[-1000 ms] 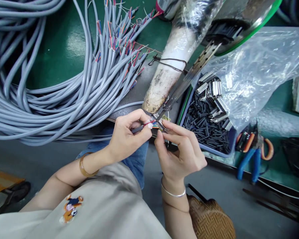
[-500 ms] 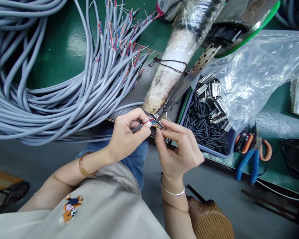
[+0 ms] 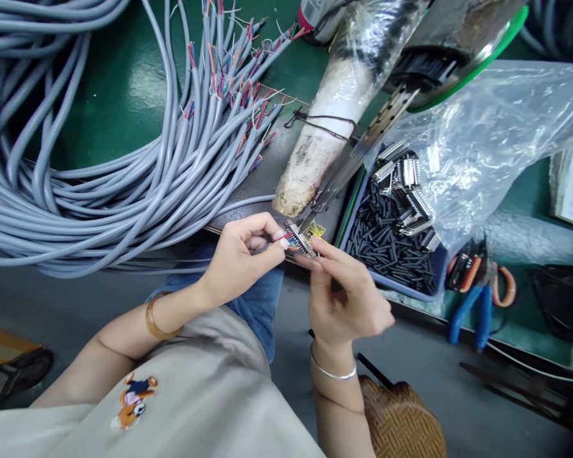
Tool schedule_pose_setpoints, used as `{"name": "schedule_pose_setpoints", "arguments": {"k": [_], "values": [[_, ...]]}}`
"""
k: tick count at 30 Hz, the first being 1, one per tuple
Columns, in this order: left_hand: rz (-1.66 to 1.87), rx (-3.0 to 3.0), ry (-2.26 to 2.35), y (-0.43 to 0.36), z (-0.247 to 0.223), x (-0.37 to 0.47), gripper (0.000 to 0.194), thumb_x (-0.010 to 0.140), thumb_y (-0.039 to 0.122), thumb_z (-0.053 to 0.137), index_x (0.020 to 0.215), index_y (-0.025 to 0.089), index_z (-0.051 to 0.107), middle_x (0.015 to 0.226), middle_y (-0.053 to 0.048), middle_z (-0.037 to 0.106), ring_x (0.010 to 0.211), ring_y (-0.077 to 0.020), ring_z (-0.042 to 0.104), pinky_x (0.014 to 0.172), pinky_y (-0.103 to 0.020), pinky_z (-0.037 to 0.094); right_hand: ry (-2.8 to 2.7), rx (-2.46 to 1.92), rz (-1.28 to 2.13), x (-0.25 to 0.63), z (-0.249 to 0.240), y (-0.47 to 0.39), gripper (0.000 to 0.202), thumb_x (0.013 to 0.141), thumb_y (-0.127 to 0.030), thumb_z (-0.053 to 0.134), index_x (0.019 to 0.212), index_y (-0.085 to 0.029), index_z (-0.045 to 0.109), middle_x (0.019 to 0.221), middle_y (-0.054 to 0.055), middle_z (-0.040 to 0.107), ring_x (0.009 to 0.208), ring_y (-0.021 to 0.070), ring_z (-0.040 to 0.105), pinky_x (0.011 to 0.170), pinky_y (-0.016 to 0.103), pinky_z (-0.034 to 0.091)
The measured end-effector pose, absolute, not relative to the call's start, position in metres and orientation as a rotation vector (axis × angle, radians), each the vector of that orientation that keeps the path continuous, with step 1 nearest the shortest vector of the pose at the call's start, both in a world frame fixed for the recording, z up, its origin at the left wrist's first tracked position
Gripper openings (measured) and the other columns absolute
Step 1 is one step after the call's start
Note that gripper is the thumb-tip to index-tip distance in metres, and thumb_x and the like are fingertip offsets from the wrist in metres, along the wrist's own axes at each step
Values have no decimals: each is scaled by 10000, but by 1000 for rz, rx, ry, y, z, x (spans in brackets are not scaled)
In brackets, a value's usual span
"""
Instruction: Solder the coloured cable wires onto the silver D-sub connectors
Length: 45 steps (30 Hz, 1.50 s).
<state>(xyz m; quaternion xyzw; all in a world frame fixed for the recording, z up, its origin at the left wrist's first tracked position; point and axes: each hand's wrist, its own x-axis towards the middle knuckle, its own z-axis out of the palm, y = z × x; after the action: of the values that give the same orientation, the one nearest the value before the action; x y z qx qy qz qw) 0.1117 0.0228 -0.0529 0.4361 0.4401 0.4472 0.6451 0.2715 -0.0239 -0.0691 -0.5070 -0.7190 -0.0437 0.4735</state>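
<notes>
My left hand (image 3: 248,254) pinches thin coloured wires (image 3: 289,236) between thumb and fingertips. The wire ends meet a metal multi-pin connector (image 3: 300,239), tilted below the soldering iron's tip. My right hand (image 3: 346,286) is at the connector's right end, thumb and fingers closed around its edge. Just above, the soldering iron (image 3: 337,181) points down-left beside a white, stained tube (image 3: 310,152) wrapped in plastic. A small yellow piece (image 3: 317,229) lies behind the connector.
Many grey cables (image 3: 138,203) with stripped coloured ends fill the left. At right, a blue bin (image 3: 423,296) holds black sleeves (image 3: 386,242) and metal connectors (image 3: 410,172), near a plastic bag (image 3: 477,140). Blue-handled pliers (image 3: 482,312) and orange-handled cutters (image 3: 507,286) lie farther right.
The right fingers have shifted slightly down, showing more of the connector. The connector is turned a little and sits lower relative to the iron's tip. The view has shifted slightly.
</notes>
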Motion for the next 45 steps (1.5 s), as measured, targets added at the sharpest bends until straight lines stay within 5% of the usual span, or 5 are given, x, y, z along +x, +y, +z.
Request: {"name": "schedule_pose_setpoints", "arguments": {"k": [5, 8, 12, 16, 45], "values": [[893, 863, 953, 19, -53, 107, 175, 753, 212, 742, 750, 165, 573, 514, 72, 505, 365, -40, 418, 360, -160, 302, -1337, -1085, -178, 279, -62, -30, 334, 932, -164, 675, 1234, -303, 711, 626, -67, 684, 367, 102, 552, 317, 236, 401], [880, 806, 936, 17, -56, 105, 215, 738, 220, 788, 761, 161, 583, 536, 61, 547, 359, -41, 444, 352, -153, 319, -1365, -1138, -195, 277, -65, -33, 487, 873, -51, 701, 1297, -289, 668, 848, -32, 788, 593, 154, 743, 447, 236, 575], [891, 767, 895, 14, -59, 103, 260, 729, 248, 837, 749, 154, 596, 579, 50, 587, 359, -16, 410, 344, -140, 303, -1533, -1303, -12, 269, -73, -36, 267, 841, -44, 746, 1036, -224, 715, 953, -6, 809, 843, 182, 800, 760, 307, 677], [891, 772, 894, 14, -60, 104, 261, 722, 244, 841, 731, 159, 594, 538, 60, 555, 351, -12, 375, 339, -141, 279, -1541, -1335, 259, 263, -76, -35, 147, 881, -92, 718, 956, -212, 674, 1031, 32, 794, 953, 182, 780, 794, 326, 662], [994, 914, 992, 27, -50, 113, 211, 710, 176, 763, 680, 164, 555, 670, 27, 583, 429, -10, 347, 367, -170, 239, -1722, -1291, -50, 267, -65, -15, 171, 855, -102, 747, 897, -231, 643, 1015, 26, 816, 855, 184, 795, 723, 312, 646]]}}
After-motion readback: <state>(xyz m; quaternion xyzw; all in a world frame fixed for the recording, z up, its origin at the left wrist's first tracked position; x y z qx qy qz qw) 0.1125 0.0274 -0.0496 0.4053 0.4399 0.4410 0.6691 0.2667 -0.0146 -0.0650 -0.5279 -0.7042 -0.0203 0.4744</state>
